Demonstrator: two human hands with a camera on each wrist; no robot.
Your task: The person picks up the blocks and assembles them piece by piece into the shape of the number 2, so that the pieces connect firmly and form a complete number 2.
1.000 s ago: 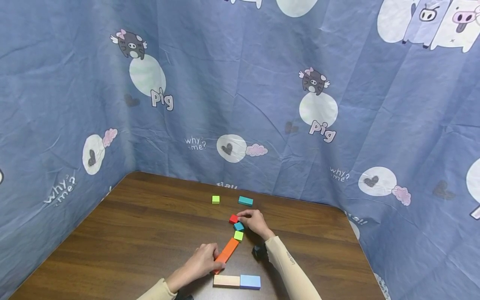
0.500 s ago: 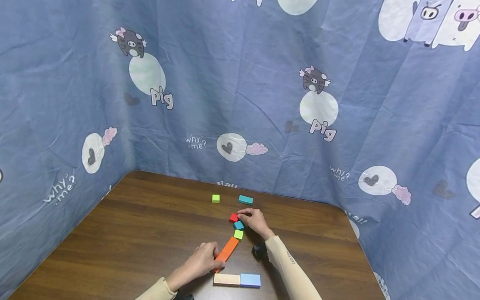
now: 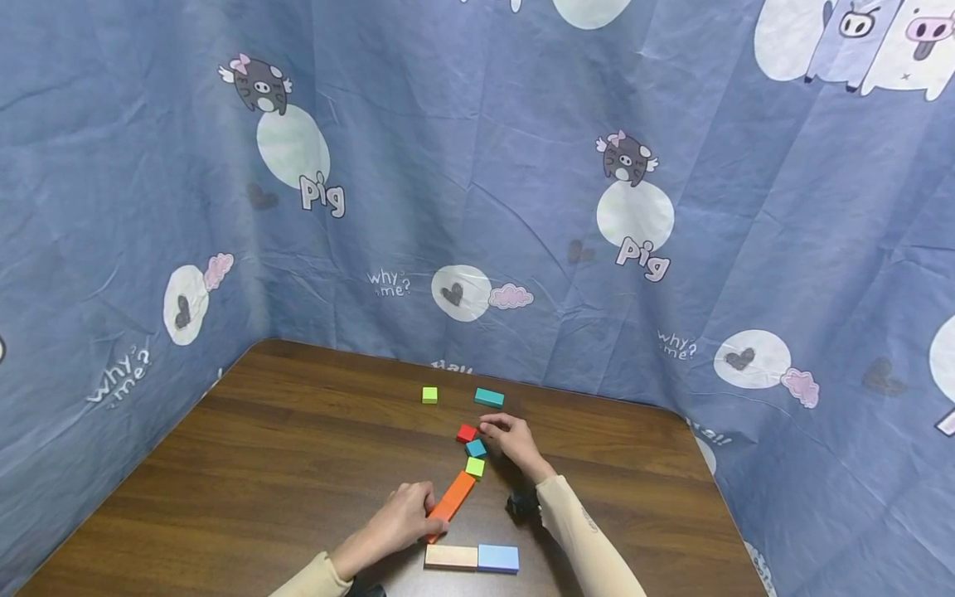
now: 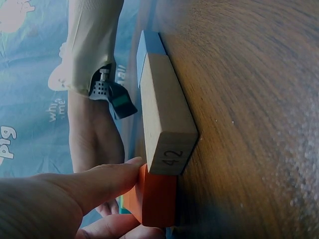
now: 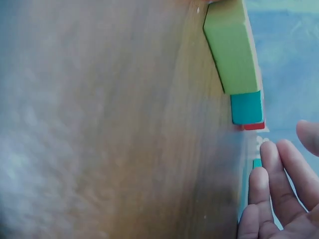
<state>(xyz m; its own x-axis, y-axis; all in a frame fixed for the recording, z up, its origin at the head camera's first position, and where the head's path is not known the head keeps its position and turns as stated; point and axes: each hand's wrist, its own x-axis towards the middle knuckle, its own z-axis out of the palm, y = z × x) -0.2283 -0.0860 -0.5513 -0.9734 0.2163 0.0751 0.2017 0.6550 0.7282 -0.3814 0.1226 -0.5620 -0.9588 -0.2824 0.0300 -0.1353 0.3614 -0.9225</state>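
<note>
My left hand (image 3: 401, 516) pinches the near end of a long orange block (image 3: 457, 495) between thumb and fingers. From its far end runs a row of small cubes: light green (image 3: 475, 468), teal (image 3: 476, 448) and red (image 3: 466, 433), each turned a little differently. Just right of the red cube is my right hand (image 3: 515, 441), fingers loosely bent and holding nothing. In the right wrist view its fingers (image 5: 271, 159) stand apart from the red cube (image 5: 254, 126). A bare wooden block (image 4: 167, 107) marked "42" lies by the orange block's near end.
A light blue block (image 3: 497, 559) lies end to end with the wooden one at the near side. Farther back are another green cube (image 3: 429, 395) and a teal oblong block (image 3: 489, 398). A blue printed cloth (image 3: 462, 207) hangs behind the brown table (image 3: 298, 448).
My right hand has let go of the red cube and moved slightly right, leaving a small gap. My left hand stays on the orange block.
</note>
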